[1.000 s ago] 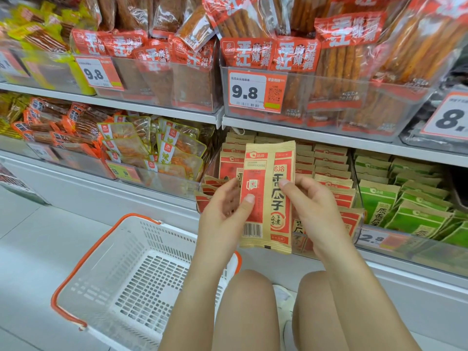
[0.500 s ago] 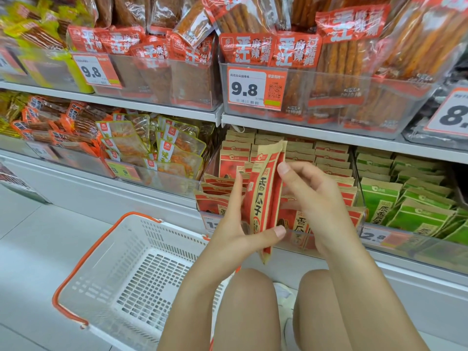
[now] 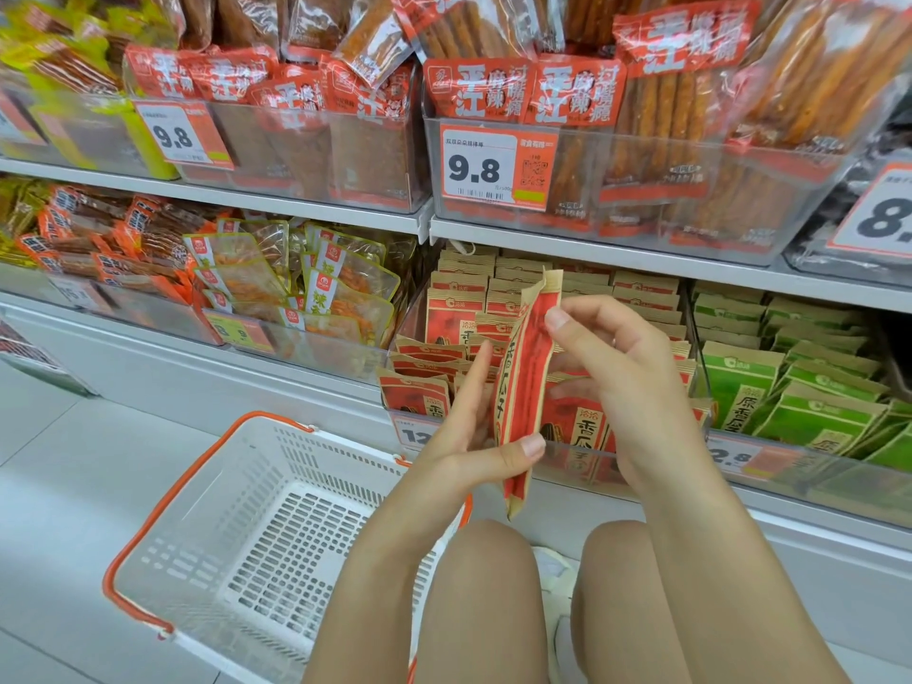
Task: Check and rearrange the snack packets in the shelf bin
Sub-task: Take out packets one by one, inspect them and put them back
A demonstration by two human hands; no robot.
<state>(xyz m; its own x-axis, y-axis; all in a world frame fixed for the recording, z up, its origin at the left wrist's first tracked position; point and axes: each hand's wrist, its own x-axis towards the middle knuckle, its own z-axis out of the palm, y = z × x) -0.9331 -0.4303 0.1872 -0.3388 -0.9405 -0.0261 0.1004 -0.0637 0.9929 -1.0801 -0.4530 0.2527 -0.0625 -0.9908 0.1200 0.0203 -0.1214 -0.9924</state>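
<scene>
A red and tan snack packet [image 3: 524, 387] is held upright, edge-on to me, in front of the clear shelf bin [image 3: 567, 464] full of the same packets. My left hand [image 3: 474, 427] grips its lower part, thumb across the front. My right hand [image 3: 612, 372] touches the packet's upper right edge with thumb and fingers. More red packets [image 3: 454, 313] stand in rows in the bin behind my hands; some are hidden by them.
A white shopping basket [image 3: 237, 535] with orange handles sits on the floor at lower left. Green packets [image 3: 799, 387] fill the bin to the right. Bins of other snacks line the upper shelf [image 3: 592, 249] and the left. My knees are below.
The packet has turned from facing me flat to edge-on. My left hand shifted lower on it, and my right hand moved to its upper edge.
</scene>
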